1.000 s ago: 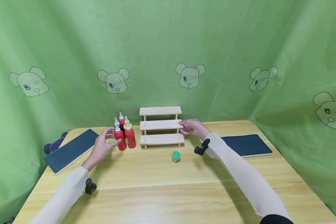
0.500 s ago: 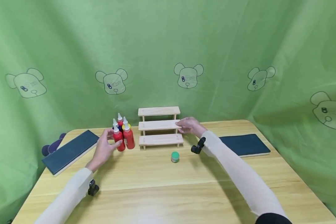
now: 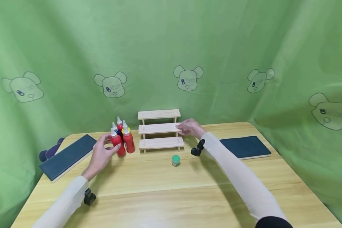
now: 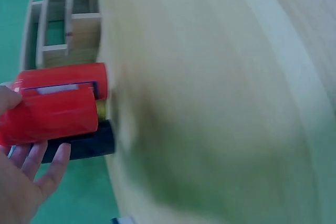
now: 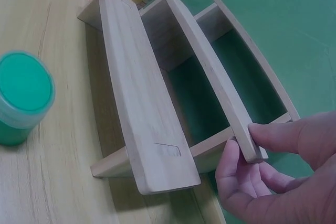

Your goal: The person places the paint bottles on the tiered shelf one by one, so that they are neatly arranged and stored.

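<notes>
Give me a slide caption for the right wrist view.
Right hand pinches the rack's middle shelf end beside a green jar.

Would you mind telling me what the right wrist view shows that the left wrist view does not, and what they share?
Only the right wrist view shows the green-lidded jar on the table and the right hand pinching the end of the wooden rack's middle shelf. Only the left wrist view shows the left hand around a red bottle, with a dark bottle beside it. Both show the rack, the red bottles and the wooden table.
</notes>
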`<state>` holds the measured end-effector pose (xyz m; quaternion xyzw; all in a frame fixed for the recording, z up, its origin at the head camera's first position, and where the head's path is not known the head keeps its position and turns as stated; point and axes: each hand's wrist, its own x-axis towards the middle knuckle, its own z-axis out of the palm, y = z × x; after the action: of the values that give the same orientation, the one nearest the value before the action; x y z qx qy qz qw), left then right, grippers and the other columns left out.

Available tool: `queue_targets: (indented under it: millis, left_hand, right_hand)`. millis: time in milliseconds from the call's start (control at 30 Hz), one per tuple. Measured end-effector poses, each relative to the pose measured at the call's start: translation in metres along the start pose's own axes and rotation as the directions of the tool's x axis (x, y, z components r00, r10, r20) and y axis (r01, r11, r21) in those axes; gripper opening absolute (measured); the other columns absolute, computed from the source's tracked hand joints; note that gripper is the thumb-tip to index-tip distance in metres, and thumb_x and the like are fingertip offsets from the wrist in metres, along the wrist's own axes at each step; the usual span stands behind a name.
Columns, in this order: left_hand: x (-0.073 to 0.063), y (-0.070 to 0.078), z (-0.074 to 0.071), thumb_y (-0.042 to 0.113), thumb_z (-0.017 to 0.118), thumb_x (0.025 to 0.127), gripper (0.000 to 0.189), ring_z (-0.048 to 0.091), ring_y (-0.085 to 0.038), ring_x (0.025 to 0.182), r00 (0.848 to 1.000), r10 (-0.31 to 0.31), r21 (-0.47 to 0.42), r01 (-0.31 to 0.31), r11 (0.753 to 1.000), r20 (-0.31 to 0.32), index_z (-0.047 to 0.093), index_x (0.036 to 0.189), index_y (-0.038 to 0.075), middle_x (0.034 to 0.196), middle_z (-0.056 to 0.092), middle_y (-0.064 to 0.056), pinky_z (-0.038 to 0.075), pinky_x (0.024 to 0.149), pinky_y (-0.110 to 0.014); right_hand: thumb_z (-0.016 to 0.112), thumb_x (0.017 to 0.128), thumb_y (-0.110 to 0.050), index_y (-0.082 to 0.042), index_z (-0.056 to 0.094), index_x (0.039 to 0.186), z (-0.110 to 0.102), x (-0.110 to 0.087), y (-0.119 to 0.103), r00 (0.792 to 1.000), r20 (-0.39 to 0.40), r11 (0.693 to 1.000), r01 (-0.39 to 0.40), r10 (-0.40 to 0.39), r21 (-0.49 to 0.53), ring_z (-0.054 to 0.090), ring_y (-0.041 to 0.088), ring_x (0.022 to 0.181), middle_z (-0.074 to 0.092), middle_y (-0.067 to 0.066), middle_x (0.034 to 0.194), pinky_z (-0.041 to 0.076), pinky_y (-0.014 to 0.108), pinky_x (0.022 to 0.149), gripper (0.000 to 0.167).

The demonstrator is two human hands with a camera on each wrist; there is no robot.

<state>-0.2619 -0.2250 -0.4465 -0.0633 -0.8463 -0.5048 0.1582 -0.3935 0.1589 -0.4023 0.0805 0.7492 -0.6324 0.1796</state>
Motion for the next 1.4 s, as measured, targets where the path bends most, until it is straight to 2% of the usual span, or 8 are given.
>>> queue_targets:
  millis: [300,533,700,900,1000,1067,1300,1400]
  left_hand:
    - [0.006,0.028,-0.029,0.013,0.08,0.094,0.053,0.064,-0.026,0.115,0.993,0.1,0.027,-0.099,0.995,-0.056,0.053,0.137,-0.003,0.13,0.064,-0.02,0.054,0.082,-0.006]
    - [0.024,0.057,-0.038,0.021,0.078,0.097,0.056,0.061,-0.019,0.118,0.992,0.123,0.005,-0.123,0.992,-0.038,0.051,0.141,0.0,0.135,0.062,-0.015,0.053,0.085,-0.006]
    - [0.051,0.077,-0.031,0.025,0.077,0.098,0.057,0.06,-0.029,0.127,0.993,0.122,-0.028,-0.122,0.992,0.0,0.05,0.144,0.003,0.139,0.06,-0.013,0.056,0.093,-0.015]
    - [0.072,0.097,-0.027,0.023,0.076,0.098,0.057,0.06,-0.03,0.127,0.989,0.147,-0.046,-0.146,0.988,0.018,0.05,0.145,0.002,0.14,0.06,-0.015,0.058,0.1,-0.029]
    - [0.081,0.107,-0.027,0.02,0.075,0.098,0.057,0.06,-0.031,0.13,0.987,0.158,-0.073,-0.156,0.985,0.018,0.05,0.147,0.003,0.142,0.06,-0.016,0.057,0.104,-0.034]
    - [0.088,0.11,-0.024,0.018,0.075,0.099,0.059,0.059,-0.032,0.133,0.988,0.154,-0.089,-0.151,0.984,0.029,0.05,0.149,0.003,0.145,0.059,-0.017,0.055,0.108,-0.038]
    - [0.106,0.108,-0.003,0.011,0.073,0.099,0.061,0.056,-0.037,0.138,0.986,0.153,-0.145,-0.142,0.979,0.066,0.047,0.153,0.001,0.149,0.056,-0.022,0.048,0.116,-0.047]
    - [0.114,0.111,0.008,0.01,0.072,0.099,0.061,0.055,-0.038,0.139,0.982,0.171,-0.166,-0.155,0.974,0.085,0.046,0.153,0.001,0.15,0.056,-0.023,0.045,0.119,-0.05]
  right_hand:
    - [0.072,0.094,0.004,0.009,0.051,0.132,0.007,0.008,-0.001,1.0,-0.006,1.0,0.003,-0.003,0.016,0.06,0.011,0.074,0.061,0.007,0.096,0.061,0.019,0.072,0.043]
    - [0.071,0.094,0.005,0.002,0.056,0.11,0.007,0.007,-0.003,1.0,0.026,1.0,0.005,-0.005,-0.001,0.056,0.008,0.066,0.061,0.005,0.088,0.061,0.02,0.07,0.021]
    - [0.072,0.094,0.003,0.003,0.061,0.108,-0.003,0.001,-0.004,0.998,0.023,0.994,0.065,-0.063,-0.09,0.058,0.009,0.069,0.063,0.003,0.086,0.061,0.021,0.071,0.017]
    - [0.074,0.094,-0.002,0.004,0.06,0.116,-0.006,-0.003,-0.001,0.996,0.032,0.98,0.089,-0.085,-0.176,0.059,0.009,0.074,0.065,0.004,0.092,0.062,0.031,0.091,0.027]
    - [0.073,0.095,-0.003,0.004,0.06,0.117,-0.005,-0.004,0.0,0.994,0.027,0.977,0.108,-0.104,-0.184,0.058,0.009,0.073,0.064,0.003,0.09,0.062,0.028,0.086,0.026]
    - [0.072,0.096,-0.003,0.004,0.059,0.118,-0.004,-0.005,-0.001,0.993,0.016,0.975,0.116,-0.115,-0.188,0.059,0.01,0.074,0.064,0.004,0.091,0.061,0.025,0.08,0.027]
    - [0.072,0.096,-0.001,0.005,0.053,0.121,-0.001,-0.002,0.0,0.996,-0.014,0.985,0.087,-0.09,-0.146,0.061,0.015,0.08,0.06,0.01,0.101,0.056,0.043,0.106,0.032]
    - [0.073,0.096,-0.002,0.007,0.051,0.128,0.001,-0.002,0.0,0.996,-0.019,0.984,0.088,-0.092,-0.158,0.062,0.015,0.08,0.059,0.011,0.103,0.057,0.042,0.106,0.04]
